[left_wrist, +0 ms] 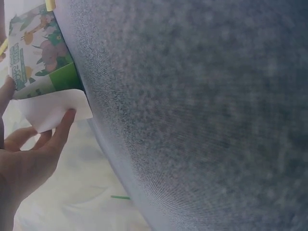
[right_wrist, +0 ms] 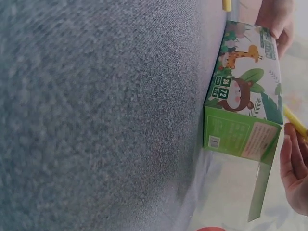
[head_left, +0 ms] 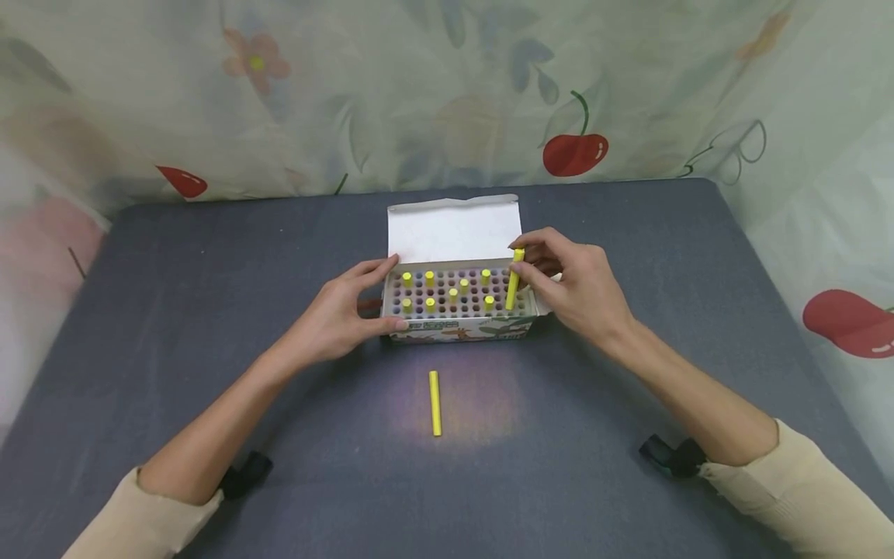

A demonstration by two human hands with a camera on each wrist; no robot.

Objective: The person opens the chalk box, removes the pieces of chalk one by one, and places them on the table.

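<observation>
A small printed cardboard box (head_left: 457,331) stands on the dark table with its white lid (head_left: 454,231) raised at the back. Inside is a pale tray full of round holes, and several yellow sticks (head_left: 429,304) stand upright in it. My left hand (head_left: 338,314) grips the box's left end, thumb at the front corner and fingers toward the back. Between thumb and fingers, my right hand (head_left: 576,283) pinches another yellow stick (head_left: 514,283), slightly tilted over the tray's right end. Whether its lower tip is inside a hole, I cannot tell.
One loose yellow stick (head_left: 435,404) lies on the dark cloth-like table (head_left: 314,450) in front of the box. Open side flaps, one a white flap (left_wrist: 55,108), stick out at the box's ends. A curtain (head_left: 419,101) printed with cherries and flowers hangs behind the table.
</observation>
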